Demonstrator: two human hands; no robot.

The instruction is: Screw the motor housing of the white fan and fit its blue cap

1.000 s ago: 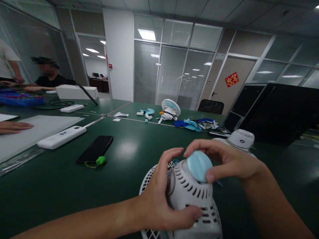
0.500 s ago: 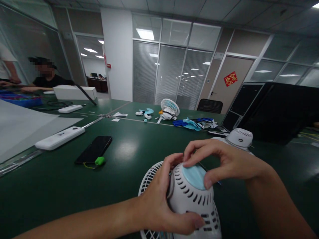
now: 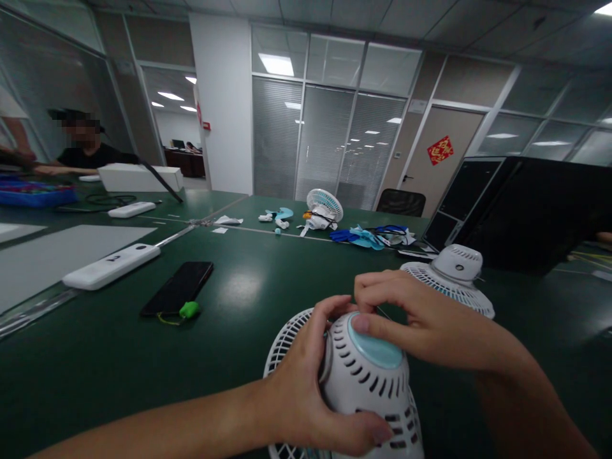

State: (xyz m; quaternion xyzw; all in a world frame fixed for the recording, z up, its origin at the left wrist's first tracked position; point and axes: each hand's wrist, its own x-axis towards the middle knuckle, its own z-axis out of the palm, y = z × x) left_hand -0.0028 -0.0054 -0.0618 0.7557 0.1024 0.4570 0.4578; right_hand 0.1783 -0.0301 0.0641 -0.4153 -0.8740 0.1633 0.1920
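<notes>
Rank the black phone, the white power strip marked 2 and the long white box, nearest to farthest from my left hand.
From the left hand, gripping the white slotted plastic fan housing whose pale blue round cap the right hand pinches:
1. Black flat smartphone, close on the left.
2. White plastic power strip marked 2, farther left.
3. Long white box, far left.

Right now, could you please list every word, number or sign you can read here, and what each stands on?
"2": on the white bar lying on the green table.
Red diamond sign on the door: gold characters, too blurred to read.
Small red sign on the pillar: too small to read.
No lettering visible on the white fan in the left hand or the blue cap under the right hand.
</notes>
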